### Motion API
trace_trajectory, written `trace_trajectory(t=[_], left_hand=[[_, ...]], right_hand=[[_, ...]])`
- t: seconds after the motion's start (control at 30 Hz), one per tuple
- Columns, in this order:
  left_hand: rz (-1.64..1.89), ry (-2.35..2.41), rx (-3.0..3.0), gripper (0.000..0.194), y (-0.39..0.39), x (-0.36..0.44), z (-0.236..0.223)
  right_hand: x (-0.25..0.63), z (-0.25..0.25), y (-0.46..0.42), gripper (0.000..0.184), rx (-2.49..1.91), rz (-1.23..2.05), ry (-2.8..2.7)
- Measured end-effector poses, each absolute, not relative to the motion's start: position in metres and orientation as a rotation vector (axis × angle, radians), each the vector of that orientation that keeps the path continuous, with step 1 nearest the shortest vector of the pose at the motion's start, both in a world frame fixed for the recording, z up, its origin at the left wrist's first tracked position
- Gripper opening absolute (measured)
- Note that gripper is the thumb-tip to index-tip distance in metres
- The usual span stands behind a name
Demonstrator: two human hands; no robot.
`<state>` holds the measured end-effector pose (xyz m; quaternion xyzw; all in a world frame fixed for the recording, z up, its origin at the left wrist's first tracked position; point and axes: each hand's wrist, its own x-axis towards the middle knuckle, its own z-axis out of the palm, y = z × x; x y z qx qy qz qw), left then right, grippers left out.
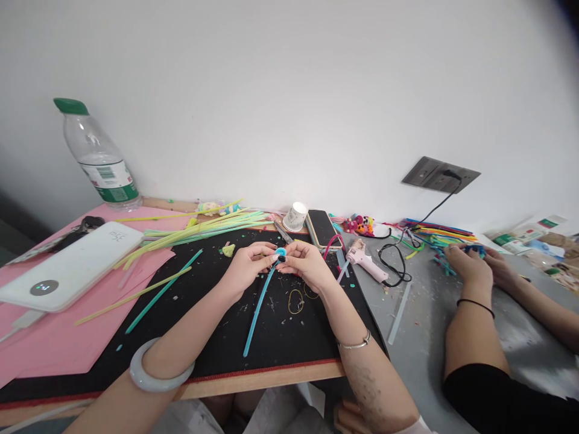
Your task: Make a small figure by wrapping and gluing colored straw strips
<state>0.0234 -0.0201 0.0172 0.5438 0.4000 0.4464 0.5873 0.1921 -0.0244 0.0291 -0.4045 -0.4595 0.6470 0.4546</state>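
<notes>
Forearms [199,331] loom up close, and it's a tight pinch from left hand [248,269] and right hand [304,264] on the top end of a blue strip [259,318], its tail running down from the grip over a black mat [303,337]. Beyond the grip sit a paper cup [295,217] and phone [322,228], a glue gun [368,262] to the right.

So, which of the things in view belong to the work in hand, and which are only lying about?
Probably in the work:
blue strip, pinched by left hand and right hand
loose teal strip
yellow-green strips
glue gun, perhaps

Probably just lying about:
power bank
bottle
phone
paper cup
</notes>
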Motion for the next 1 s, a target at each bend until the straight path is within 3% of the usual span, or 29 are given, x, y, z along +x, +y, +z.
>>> trace_trajectory(t=[1.0], left_hand=[[1.052,1.106,1.703,0.021,-0.010,0.017,0.016]], right_hand=[[0.197,0.029,-0.022,0.027,-1.208,1.480,-1.155]])
